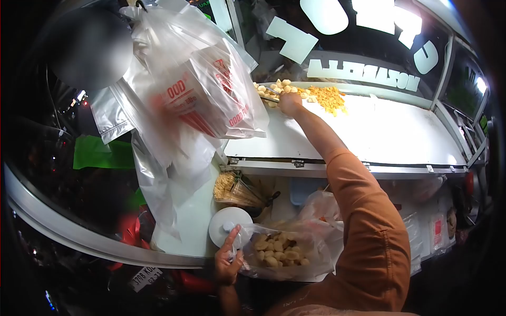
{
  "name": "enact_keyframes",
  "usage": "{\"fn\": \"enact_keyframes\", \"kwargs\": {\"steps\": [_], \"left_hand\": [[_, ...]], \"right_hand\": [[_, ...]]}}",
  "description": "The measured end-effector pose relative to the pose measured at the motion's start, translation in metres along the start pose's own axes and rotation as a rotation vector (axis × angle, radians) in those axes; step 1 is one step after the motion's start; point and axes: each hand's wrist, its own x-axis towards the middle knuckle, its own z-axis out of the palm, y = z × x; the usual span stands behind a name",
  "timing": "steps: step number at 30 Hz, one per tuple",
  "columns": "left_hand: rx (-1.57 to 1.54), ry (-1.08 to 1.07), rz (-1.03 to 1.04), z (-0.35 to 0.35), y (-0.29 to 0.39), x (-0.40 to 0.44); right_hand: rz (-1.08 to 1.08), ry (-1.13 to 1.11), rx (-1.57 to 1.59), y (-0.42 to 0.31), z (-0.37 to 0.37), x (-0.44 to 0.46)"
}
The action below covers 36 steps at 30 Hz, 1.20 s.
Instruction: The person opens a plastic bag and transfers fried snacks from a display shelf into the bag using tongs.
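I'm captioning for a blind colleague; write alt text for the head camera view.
A person's right hand reaches with a metal utensil among pale round pieces beside yellow bits on a white surface; the left hand holds a clear bag of similar pieces. Printed plastic bags hang at upper left.

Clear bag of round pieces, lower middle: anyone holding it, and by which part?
Yes. The left hand holds the clear bag by its loose plastic at the left end, beside the white lid.
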Motion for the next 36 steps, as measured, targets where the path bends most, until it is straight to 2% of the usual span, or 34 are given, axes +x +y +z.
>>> {"fn": "enact_keyframes", "kwargs": {"steps": [4, 7, 11, 13, 17, 21, 25, 27, 29, 30, 31, 33, 35, 36], "left_hand": [[0.014, -0.021, 0.037, 0.001, 0.003, 0.003], [-0.012, -0.001, 0.003, 0.017, 0.019, 0.0], [0.076, -0.018, 0.08, 0.016, 0.017, 0.0], [-0.007, -0.004, 0.0, 0.024, 0.026, -0.003], [-0.062, -0.007, -0.012, 0.024, 0.02, -0.001], [-0.089, -0.003, -0.029, 0.033, 0.025, -0.002], [-0.106, 0.004, -0.011, 0.028, 0.013, 0.001], [-0.104, -0.009, -0.055, 0.024, 0.013, 0.0], [-0.121, -0.047, -0.004, 0.021, 0.011, 0.0], [-0.129, -0.049, -0.009, 0.024, 0.015, -0.002], [-0.133, -0.057, -0.009, 0.026, 0.021, -0.004], [-0.119, -0.039, 0.021, 0.026, 0.025, -0.008], [-0.142, -0.01, 0.033, 0.028, 0.024, -0.013], [-0.171, 0.015, 0.029, 0.027, 0.02, -0.015]], "right_hand": [[-0.172, -0.15, -0.16, 0.022, -0.038, -0.014], [-0.152, -0.164, -0.131, 0.038, -0.068, -0.034], [-0.188, -0.227, -0.133, 0.058, -0.107, -0.067], [-0.223, -0.256, -0.118, 0.071, -0.12, -0.08], [-0.223, -0.297, -0.071, 0.086, -0.161, -0.112], [-0.333, -0.319, 0.001, 0.108, -0.182, -0.136], [-0.234, -0.406, 0.076, 0.109, -0.212, -0.181], [-0.393, -0.382, 0.098, 0.124, -0.208, -0.189], [-0.504, -0.426, 0.151, 0.127, -0.214, -0.21], [-0.497, -0.498, 0.192, 0.111, -0.236, -0.237], [-0.375, -0.634, 0.228, 0.089, -0.263, -0.27], [-0.342, -0.775, 0.216, 0.073, -0.282, -0.305], [-0.595, -0.772, 0.291, 0.075, -0.271, -0.322], [-0.594, -0.882, 0.214, 0.066, -0.275, -0.33]]}}
